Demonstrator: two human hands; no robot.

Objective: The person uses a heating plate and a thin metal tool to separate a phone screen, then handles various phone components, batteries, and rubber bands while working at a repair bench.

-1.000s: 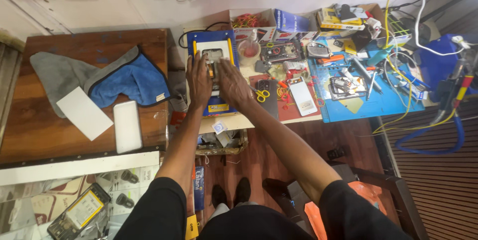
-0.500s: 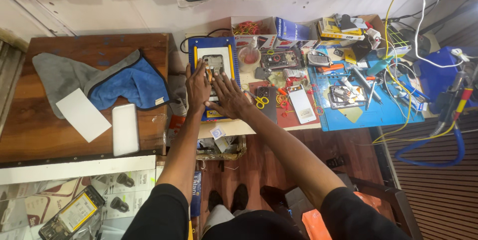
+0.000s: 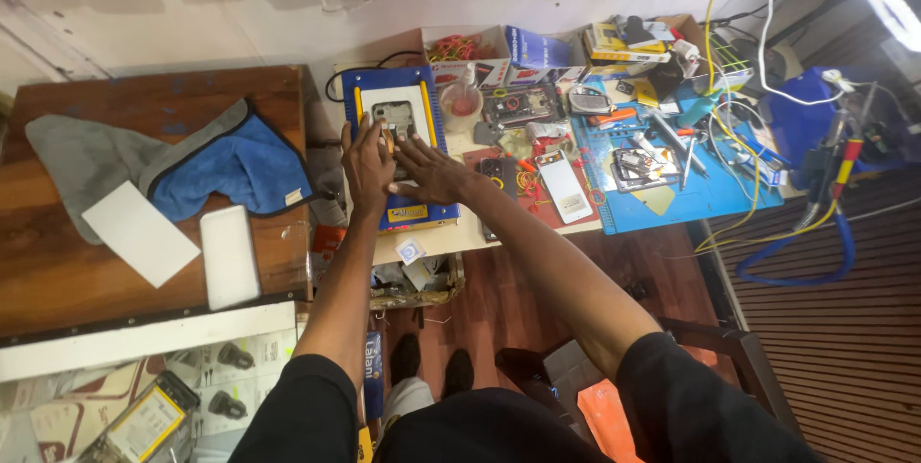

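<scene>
both hands point(image 3: 398, 167) flat on phone point(image 3: 394, 118), long axis pointing away.

Both arms reach straight forward, bare below dark short sleeves. The left hand point(image 3: 367, 164) lies palm down, fingers together and pointing away. The right hand point(image 3: 429, 172) lies flat just beside it, fingers spread and angled toward the left hand.

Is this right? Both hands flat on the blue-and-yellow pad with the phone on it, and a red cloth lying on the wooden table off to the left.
Not quite. The head view shows the cloth on the wooden table is blue with a grey side, not red. The rest stands: the left hand and right hand both rest on the blue-and-yellow pad around the phone.
</scene>
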